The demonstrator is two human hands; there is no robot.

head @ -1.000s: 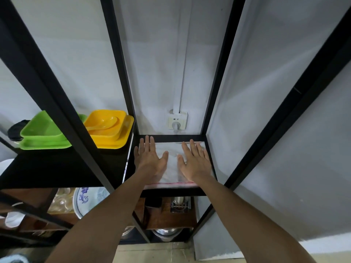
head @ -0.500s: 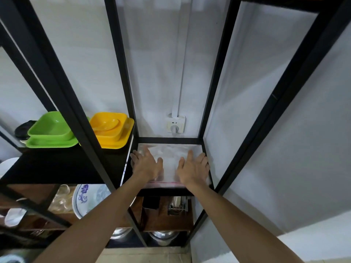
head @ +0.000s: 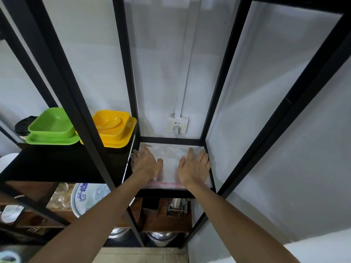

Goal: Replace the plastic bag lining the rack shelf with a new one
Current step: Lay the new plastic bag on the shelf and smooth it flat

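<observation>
A clear plastic bag (head: 171, 158) with a red strip along its near edge lies flat on the small black rack shelf (head: 171, 140), covering nearly all of it. My left hand (head: 146, 164) rests palm down on the bag's left side, fingers spread. On the bag's right side my right hand (head: 194, 167) presses flat in the same way. Neither hand grips anything. The parts of the bag under the palms are hidden.
Black rack posts (head: 126, 73) frame the shelf. A wall socket with a plug (head: 178, 126) sits just behind it. On the wider shelf to the left stand green dishes (head: 52, 128) and yellow dishes (head: 112, 128). Below are a blue-patterned plate (head: 87, 194), glasses and metal pots.
Both hands have slid outward and a little nearer on the bag, smoothing it. More of the bag's middle and far edge now shows between them.
</observation>
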